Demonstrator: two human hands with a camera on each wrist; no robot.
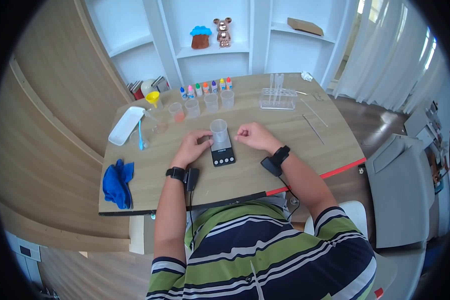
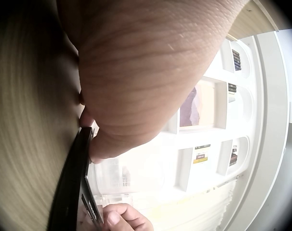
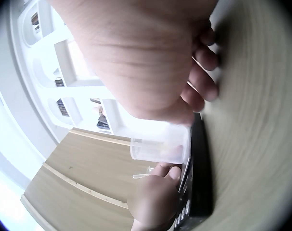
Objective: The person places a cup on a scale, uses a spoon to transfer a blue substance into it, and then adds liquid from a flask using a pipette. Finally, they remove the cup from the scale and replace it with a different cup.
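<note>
A clear plastic cup (image 1: 218, 131) stands upright on the pan of a black digital scale (image 1: 223, 156) in the middle of the table. On the scale's left side is my left hand (image 1: 191, 147), its index finger and thumb right at the scale's edge beside the cup. My right hand (image 1: 256, 136) rests on the table just right of the scale, fingers loosely bent and holding nothing. The right wrist view shows its fingertips (image 3: 203, 84) near the tabletop and the cup (image 3: 158, 144) beyond. In the left wrist view, the palm hides most of the cup.
Behind the scale stand several clear cups (image 1: 211, 103), one with pinkish contents, and a row of colour bottles (image 1: 205, 89). A yellow funnel (image 1: 153, 98), white tray (image 1: 126, 126) and blue cloth (image 1: 117, 184) lie left. At right are a test-tube rack (image 1: 278, 99) and thin rods (image 1: 313, 129).
</note>
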